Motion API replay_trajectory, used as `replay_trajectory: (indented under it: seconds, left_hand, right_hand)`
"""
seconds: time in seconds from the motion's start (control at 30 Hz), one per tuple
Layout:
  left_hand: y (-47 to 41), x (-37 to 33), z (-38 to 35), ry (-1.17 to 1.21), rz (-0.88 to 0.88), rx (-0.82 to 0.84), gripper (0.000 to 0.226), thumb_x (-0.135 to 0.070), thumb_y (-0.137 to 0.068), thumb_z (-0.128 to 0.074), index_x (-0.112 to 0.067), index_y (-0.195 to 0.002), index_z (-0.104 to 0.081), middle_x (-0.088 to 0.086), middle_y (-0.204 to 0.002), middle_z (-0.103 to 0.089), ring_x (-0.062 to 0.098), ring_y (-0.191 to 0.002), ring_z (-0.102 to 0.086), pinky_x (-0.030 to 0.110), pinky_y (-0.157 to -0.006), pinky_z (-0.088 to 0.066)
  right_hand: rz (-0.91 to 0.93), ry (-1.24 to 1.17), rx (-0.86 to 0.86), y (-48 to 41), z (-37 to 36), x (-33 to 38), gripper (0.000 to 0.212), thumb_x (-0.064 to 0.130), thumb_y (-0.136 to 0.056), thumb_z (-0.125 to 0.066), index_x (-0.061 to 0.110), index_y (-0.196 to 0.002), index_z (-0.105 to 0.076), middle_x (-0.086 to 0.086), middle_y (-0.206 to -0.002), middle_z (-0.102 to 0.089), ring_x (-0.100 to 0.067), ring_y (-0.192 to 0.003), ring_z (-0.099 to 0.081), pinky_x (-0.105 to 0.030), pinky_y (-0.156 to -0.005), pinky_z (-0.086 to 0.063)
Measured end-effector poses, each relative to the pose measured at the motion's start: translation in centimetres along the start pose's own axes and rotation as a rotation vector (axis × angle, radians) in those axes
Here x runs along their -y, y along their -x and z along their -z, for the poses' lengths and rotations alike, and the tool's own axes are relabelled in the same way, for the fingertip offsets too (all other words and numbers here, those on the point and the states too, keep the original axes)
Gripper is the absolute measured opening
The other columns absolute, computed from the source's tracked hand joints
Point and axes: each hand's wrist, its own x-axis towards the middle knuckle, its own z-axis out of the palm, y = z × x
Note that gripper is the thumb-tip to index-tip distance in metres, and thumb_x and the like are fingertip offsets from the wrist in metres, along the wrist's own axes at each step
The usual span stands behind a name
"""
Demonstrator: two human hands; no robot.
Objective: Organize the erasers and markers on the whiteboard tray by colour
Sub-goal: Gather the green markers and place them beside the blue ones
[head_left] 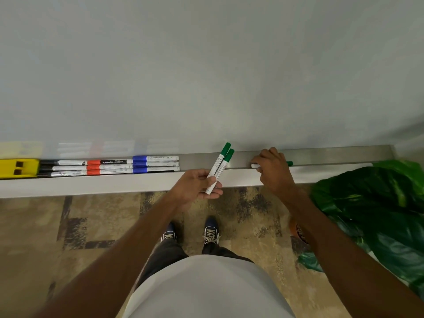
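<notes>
The left hand (197,183) grips two green-capped white markers (219,167), tilted, above the tray (332,157). The right hand (271,168) closes on a third green marker (289,163) lying in the tray. Farther left lie blue (156,164), red (110,167) and black markers (62,168), then a yellow eraser (18,167). Behind stands the whiteboard (206,76).
</notes>
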Motion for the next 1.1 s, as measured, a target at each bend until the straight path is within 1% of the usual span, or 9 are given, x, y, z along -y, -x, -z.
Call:
replay_trajectory:
  seconds: [0.17,0.33,0.47,0.57,0.63,0.7,0.9,1.0,1.1]
  left_hand:
    - [0.3,0.0,0.1,0.043,0.007,0.0,0.025,-0.007,-0.102,-0.05,-0.001,-0.126,-0.056,0.013,-0.098,-0.072,0.026,-0.089,-0.076,0.028,-0.073,-0.06]
    - [0.6,0.6,-0.4,0.181,0.024,-0.012,0.025,-0.007,-0.103,-0.047,-0.003,-0.126,-0.055,0.011,-0.102,-0.075,0.027,-0.097,-0.074,0.035,-0.081,-0.061]
    - [0.8,1.4,-1.4,0.329,-0.029,-0.078,0.034,-0.009,-0.103,-0.048,-0.005,-0.137,-0.045,0.016,-0.118,-0.073,0.031,-0.115,-0.066,0.048,-0.104,-0.049]
    - [1.0,1.7,-2.2,0.462,-0.069,-0.134,0.033,-0.011,-0.104,-0.048,-0.007,-0.136,-0.048,0.015,-0.12,-0.072,0.03,-0.117,-0.065,0.041,-0.099,-0.05]
    - [1.0,1.9,-2.8,0.498,-0.087,-0.162,0.031,-0.012,-0.102,-0.051,-0.008,-0.133,-0.054,0.014,-0.121,-0.071,0.03,-0.116,-0.065,0.04,-0.096,-0.051]
    - [1.0,1.9,-3.3,0.509,-0.103,-0.19,0.029,-0.012,-0.101,-0.053,-0.007,-0.13,-0.057,0.013,-0.118,-0.071,0.03,-0.111,-0.065,0.041,-0.097,-0.049]
    - [0.7,2.5,-4.0,0.542,-0.123,-0.297,0.022,-0.012,-0.098,-0.059,-0.01,-0.118,-0.066,0.012,-0.11,-0.074,0.025,-0.101,-0.07,0.038,-0.09,-0.056]
    - [0.6,2.7,-3.9,0.553,-0.1,-0.331,0.017,-0.013,-0.096,-0.061,-0.01,-0.113,-0.067,0.01,-0.102,-0.076,0.022,-0.094,-0.072,0.029,-0.073,-0.058]
    - [0.6,3.0,-3.9,0.576,-0.096,-0.373,0.017,-0.01,-0.095,-0.062,-0.008,-0.111,-0.068,0.011,-0.099,-0.077,0.023,-0.09,-0.074,0.028,-0.068,-0.058]
  right_hand:
    - [0.079,-0.177,-0.26,0.4,1.4,3.0,0.022,-0.008,-0.078,-0.073,0.003,-0.098,-0.072,-0.012,-0.097,-0.07,-0.029,-0.091,-0.06,-0.035,-0.077,-0.049]
    - [-0.214,-0.685,-0.414,1.5,3.6,7.7,0.017,0.009,-0.087,-0.072,0.009,-0.103,-0.067,-0.001,-0.101,-0.069,-0.007,-0.086,-0.062,-0.006,-0.079,-0.048]
    - [-0.561,-1.167,-0.428,2.2,4.1,10.4,0.017,-0.001,-0.081,-0.074,0.006,-0.096,-0.069,-0.007,-0.092,-0.073,-0.02,-0.083,-0.071,-0.028,-0.076,-0.059]
    - [-0.851,-1.537,-0.312,2.6,3.6,11.6,0.022,-0.006,-0.079,-0.073,0.002,-0.1,-0.069,-0.015,-0.094,-0.072,-0.026,-0.085,-0.068,-0.035,-0.076,-0.057]
    - [-0.966,-1.663,-0.2,2.9,3.2,12.1,0.024,-0.004,-0.081,-0.072,0.001,-0.105,-0.068,-0.015,-0.095,-0.072,-0.023,-0.082,-0.068,-0.031,-0.069,-0.054]
    - [-1.011,-1.754,-0.141,3.0,3.0,12.5,0.025,-0.002,-0.083,-0.071,0.0,-0.108,-0.066,-0.015,-0.096,-0.074,-0.02,-0.076,-0.072,-0.032,-0.067,-0.056]
    - [-0.997,-1.795,-0.107,2.9,2.5,13.7,0.025,-0.002,-0.083,-0.071,-0.005,-0.107,-0.065,-0.017,-0.095,-0.072,-0.025,-0.08,-0.072,-0.048,-0.083,-0.059]
    - [-0.998,-1.805,-0.101,3.0,2.1,14.3,0.022,-0.002,-0.085,-0.07,-0.005,-0.106,-0.064,-0.019,-0.1,-0.072,-0.025,-0.083,-0.073,-0.048,-0.079,-0.061]
    - [-0.985,-1.721,-0.143,3.2,1.4,14.9,0.02,-0.002,-0.084,-0.071,-0.001,-0.103,-0.066,-0.018,-0.101,-0.073,-0.025,-0.085,-0.074,-0.038,-0.068,-0.062]
